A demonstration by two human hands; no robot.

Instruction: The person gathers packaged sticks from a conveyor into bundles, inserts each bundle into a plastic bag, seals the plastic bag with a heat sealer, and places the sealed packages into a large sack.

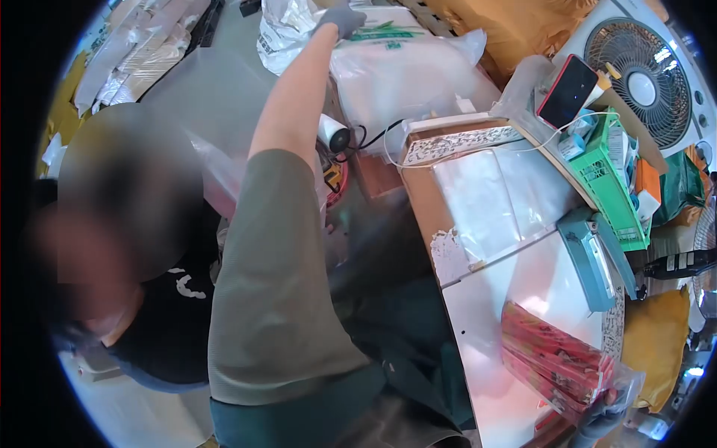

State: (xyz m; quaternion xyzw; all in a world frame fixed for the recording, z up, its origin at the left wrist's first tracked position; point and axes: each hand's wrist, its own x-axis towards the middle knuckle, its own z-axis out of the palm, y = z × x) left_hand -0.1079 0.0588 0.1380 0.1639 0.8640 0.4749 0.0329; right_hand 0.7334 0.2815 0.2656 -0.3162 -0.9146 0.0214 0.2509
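Observation:
My left arm stretches far forward, and my grey-gloved left hand (342,20) is at a white plastic bag with green print (392,33). Its fingers look closed at the bag's near side, though they are small in view. That bag lies on a stack of pink-white plastic packages (411,78). At the lower right my gloved right hand (600,422) grips one end of a red patterned packet in clear plastic (553,355). The packet slants over the white tabletop (485,343); part of the right hand is cut off by the frame edge.
Another person (160,321) is close on my left. Clear plastic sleeves (508,198) and a teal device (590,261) lie on the table. Beyond are a green basket (609,179), a phone (569,91) and a fan (641,86). A white cylinder (333,133) stands below my forearm.

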